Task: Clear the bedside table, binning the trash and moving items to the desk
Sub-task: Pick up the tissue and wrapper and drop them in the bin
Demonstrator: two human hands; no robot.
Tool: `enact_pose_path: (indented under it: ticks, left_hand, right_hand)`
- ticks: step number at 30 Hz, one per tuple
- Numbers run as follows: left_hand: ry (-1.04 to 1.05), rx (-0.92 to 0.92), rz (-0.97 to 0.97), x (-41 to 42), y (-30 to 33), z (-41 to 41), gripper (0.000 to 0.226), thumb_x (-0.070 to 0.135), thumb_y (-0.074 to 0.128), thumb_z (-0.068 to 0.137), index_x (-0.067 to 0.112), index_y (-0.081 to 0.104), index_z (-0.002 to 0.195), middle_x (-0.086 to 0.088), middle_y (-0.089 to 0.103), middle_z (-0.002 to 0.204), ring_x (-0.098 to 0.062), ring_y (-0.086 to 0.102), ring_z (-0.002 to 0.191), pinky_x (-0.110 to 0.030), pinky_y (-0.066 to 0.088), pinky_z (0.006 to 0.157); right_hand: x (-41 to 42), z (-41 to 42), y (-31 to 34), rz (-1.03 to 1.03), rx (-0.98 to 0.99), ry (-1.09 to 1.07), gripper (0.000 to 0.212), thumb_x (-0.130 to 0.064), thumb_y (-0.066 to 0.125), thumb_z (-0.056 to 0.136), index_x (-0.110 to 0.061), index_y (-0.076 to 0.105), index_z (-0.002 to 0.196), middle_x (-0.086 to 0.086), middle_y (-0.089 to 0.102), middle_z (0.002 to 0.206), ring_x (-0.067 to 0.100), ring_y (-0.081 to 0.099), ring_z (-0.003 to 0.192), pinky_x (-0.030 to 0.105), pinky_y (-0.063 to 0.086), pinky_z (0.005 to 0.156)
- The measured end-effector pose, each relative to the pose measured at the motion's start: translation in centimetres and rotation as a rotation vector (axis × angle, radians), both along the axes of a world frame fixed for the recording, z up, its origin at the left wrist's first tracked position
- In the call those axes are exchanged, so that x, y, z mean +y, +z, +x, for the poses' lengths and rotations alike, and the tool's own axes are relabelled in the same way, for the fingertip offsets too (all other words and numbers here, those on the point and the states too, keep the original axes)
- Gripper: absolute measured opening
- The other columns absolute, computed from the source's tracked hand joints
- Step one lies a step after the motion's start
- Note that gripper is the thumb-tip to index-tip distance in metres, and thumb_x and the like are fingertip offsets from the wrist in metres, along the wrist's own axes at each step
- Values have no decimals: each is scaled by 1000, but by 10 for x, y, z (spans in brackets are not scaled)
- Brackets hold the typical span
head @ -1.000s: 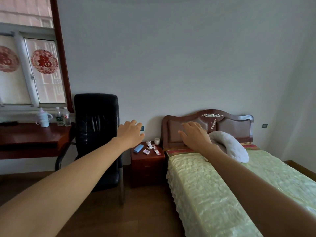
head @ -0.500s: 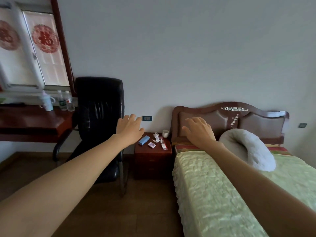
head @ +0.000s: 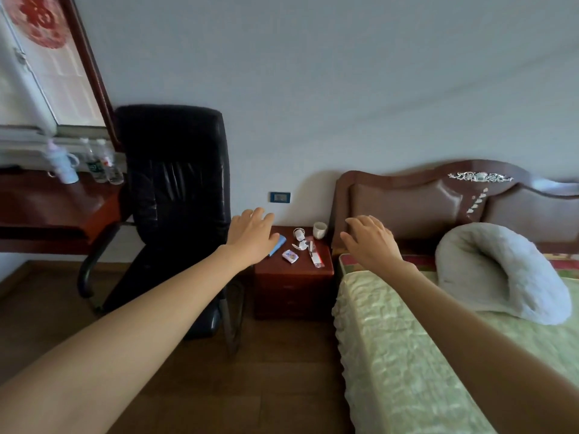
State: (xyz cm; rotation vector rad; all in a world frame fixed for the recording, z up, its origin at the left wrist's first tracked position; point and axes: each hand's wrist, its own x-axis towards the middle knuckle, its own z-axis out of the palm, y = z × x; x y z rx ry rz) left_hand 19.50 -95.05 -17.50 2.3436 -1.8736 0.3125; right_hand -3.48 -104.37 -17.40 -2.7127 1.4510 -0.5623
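flanking bedside table (head: 294, 270), empty hands (head: 252, 238)

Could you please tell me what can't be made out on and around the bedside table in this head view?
- Blue item: mostly hidden behind the left hand.
- Small packet and white scraps: too small to identify.
- Cup: its contents can't be seen from this angle.
- Bin: none in frame.
- Desk: cut off by the left edge.
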Motion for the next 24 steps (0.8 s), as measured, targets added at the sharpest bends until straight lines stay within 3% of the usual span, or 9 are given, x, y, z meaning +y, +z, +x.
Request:
enact_pose_path:
  ticks: [4,11,24]
  left_hand:
    - [1,11,44,-53,-23,27,47,41,41,94,12,46,131,-10,47,135,-30,45,121,-43,41,95]
    - [0,74,108,-137,-75,48,50,41,45,93,13,43,135,-9,48,134,-29,46,120,-42,40,94]
    - [181,199,231,-275,-153,51,51,42,44,93,14,40,137,-9,47,138,-26,45,123,-41,41,96]
  right_hand:
    - [-54,23,-25,29,13,-16,38,-35,45,95,-11,57,122,8,58,123,27,46,121,42,39,97]
    - [-143,42,-70,157,11,-29,43,-34,46,94,-13,52,131,6,55,130,25,41,128,43,37,102]
    - [-312,52,-158,377,67,44,46,-34,43,94,-13,48,135,5,52,136,26,39,132,46,38,105]
